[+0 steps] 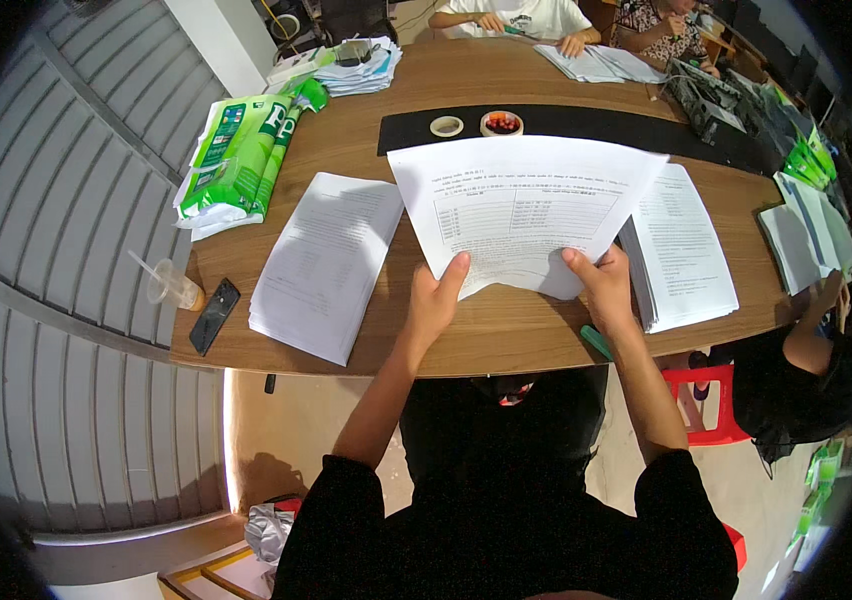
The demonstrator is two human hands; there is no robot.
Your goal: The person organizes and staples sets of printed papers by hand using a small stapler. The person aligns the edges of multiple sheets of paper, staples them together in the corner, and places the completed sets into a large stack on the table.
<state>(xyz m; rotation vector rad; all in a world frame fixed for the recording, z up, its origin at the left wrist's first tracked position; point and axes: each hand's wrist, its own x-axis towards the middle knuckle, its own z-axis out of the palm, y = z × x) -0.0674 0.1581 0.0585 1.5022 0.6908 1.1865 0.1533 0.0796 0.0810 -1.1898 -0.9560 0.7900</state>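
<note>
Head view: both hands are on the printed paper (526,215), held up off the counter (506,330) near the middle of its near edge. Left hand (433,305) pinches the paper's near-left corner, thumb on top; right hand (606,290) does the same at near-right. Near edge bows between the grips. Single sheet or thin bundle: can't tell from here.

Left stack (326,270) sits skewed, its near corner close to the counter's near edge. Right stack (686,255) is thicker, its far-left corner partly behind the held paper. Green object (596,342) lies at the near edge by the right wrist, partly hidden; type unclear.

Step in hand, my read: mid-handling of loose pages, either checking the print or moving paper between stacks. Source stack not readable from this frame; neither hand touches a stack.

Next move, if it's a set-down: needs both grips level, the bow taken out, paper corners lined up with the chosen stack, then one side let go at a time. Risk: paper edge catching the right stack's corner and shifting its top sheets. Black mat (596,128) beyond the paper is out of the way for either stack.
</note>
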